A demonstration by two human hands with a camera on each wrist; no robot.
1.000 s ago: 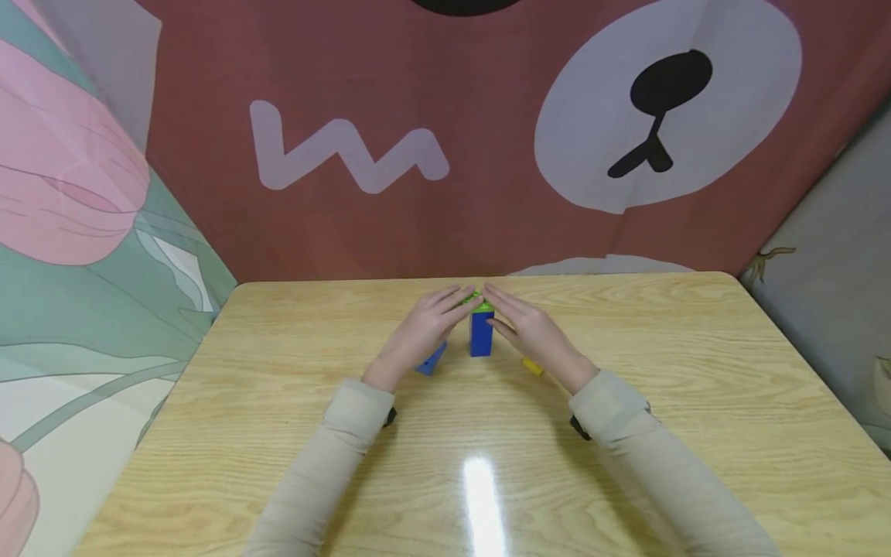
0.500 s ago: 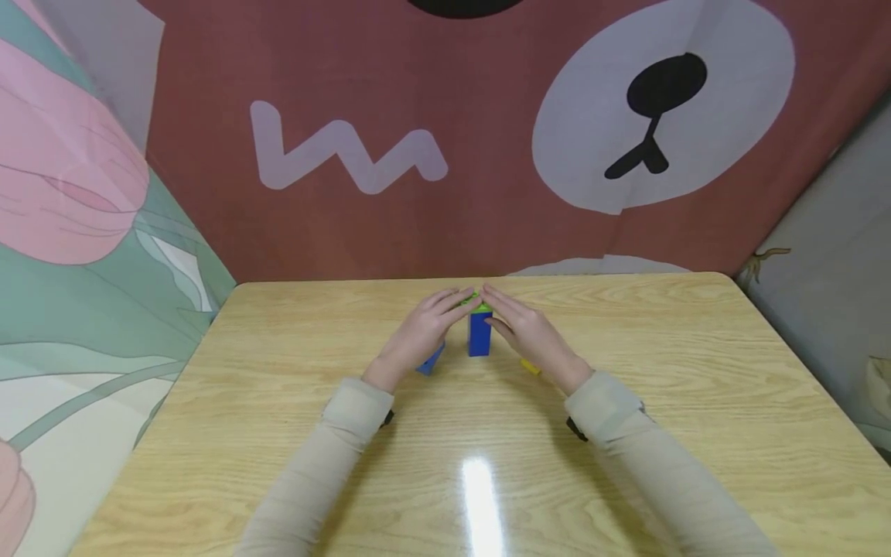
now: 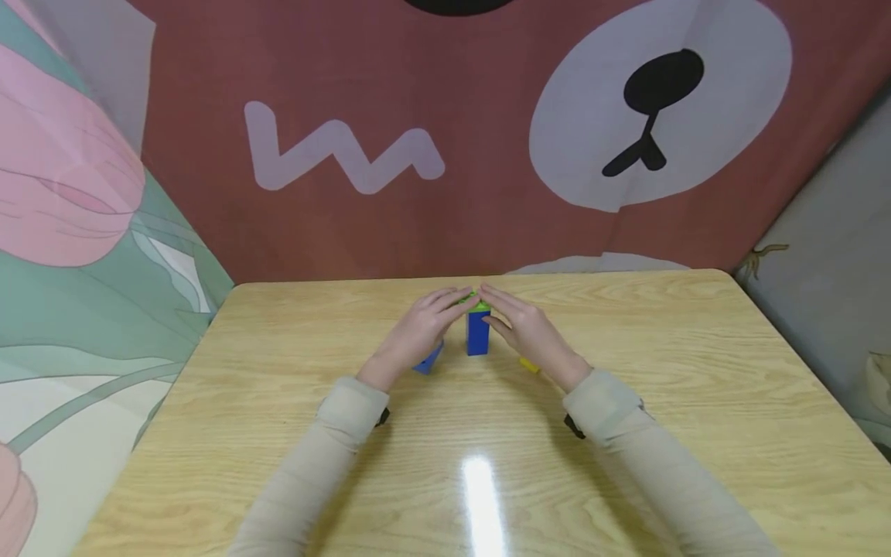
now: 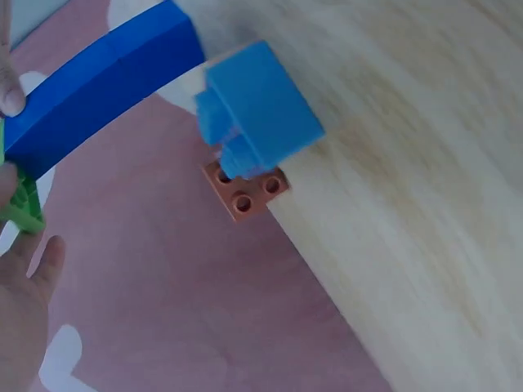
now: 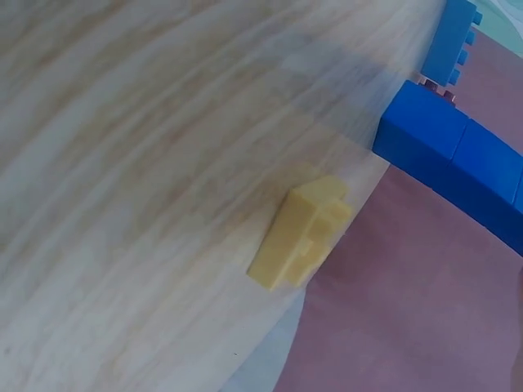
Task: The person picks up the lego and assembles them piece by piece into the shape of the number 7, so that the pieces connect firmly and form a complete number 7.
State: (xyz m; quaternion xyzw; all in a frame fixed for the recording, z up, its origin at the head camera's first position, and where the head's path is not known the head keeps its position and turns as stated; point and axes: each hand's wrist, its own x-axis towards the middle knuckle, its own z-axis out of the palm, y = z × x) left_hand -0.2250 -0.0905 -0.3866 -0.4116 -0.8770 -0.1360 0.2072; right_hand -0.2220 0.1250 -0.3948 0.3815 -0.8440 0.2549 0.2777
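Observation:
A tower of stacked blue toy bricks (image 3: 478, 334) stands on the table with a bright green brick (image 4: 24, 208) at its top. My left hand (image 3: 418, 329) touches the green brick from the left, its fingers straight and its thumb apart from the brick in the left wrist view. From the right, my right hand (image 3: 532, 331) reaches straight fingers over the top, nearly meeting the left fingertips. Its thumb lies along the tower's upper right side. A lighter blue brick (image 4: 265, 106) lies left of the tower, and a yellow brick (image 5: 298, 233) lies to the right.
A flat orange-brown brick (image 4: 241, 196) shows behind the lighter blue one in the left wrist view. The wooden table (image 3: 278, 371) ends at a red-brown cloth (image 3: 390, 232) with a bear print. Dark wrist cameras (image 3: 574, 425) sit below both cuffs.
Both hands keep their place at the top of the tower, and the bricks stay put. Only the head view has shifted slightly.

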